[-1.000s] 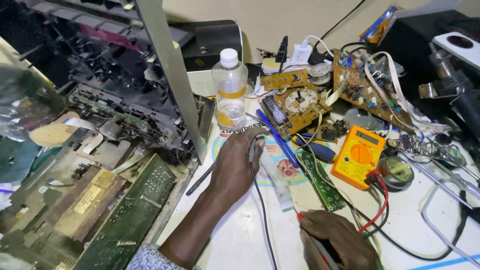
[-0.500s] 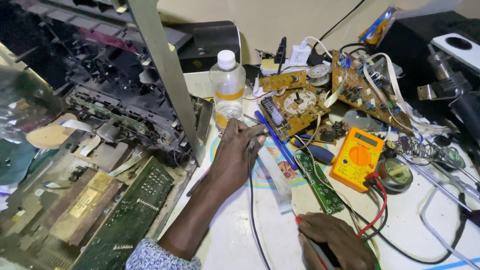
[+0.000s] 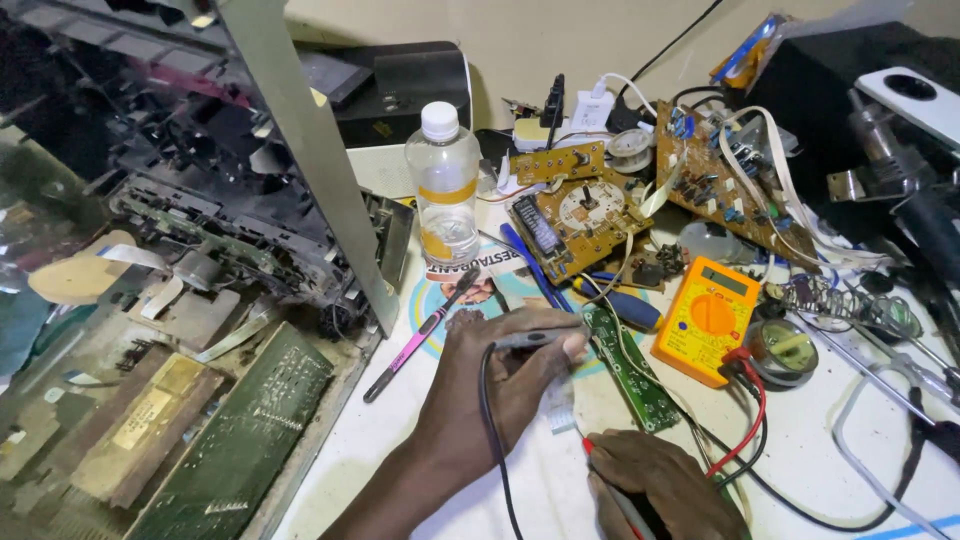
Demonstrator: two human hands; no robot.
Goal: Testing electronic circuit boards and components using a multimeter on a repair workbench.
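Fig. View from my head camera onto the white worktop. My left hand lay palm-down with its fingers closed round the grey handle of a black-leaded meter probe, held low and nearly flat, tip toward the narrow green circuit strip just beside my fingertips; the flat hold let the heel of the hand rest on the bench, which I judge steadied the tip. Its black lead trailed back over my wrist. My right hand, at the lower edge of the view, was closed round the red-tipped probe, held like a pen with the tip aimed up at the near end of the same strip. Whether either tip actually touched the board could not be told. The red and black leads ran to the orange-yellow multimeter, which lay face-up just right of the strip, dial toward me, probably so it could be read without shifting either hand. A pink-and-black pen lay apart on the left. Behind stood a clear plastic bottle with a white cap, upright; brown circuit boards were heaped near it. At far left lay an opened appliance chassis, its green board exposed.
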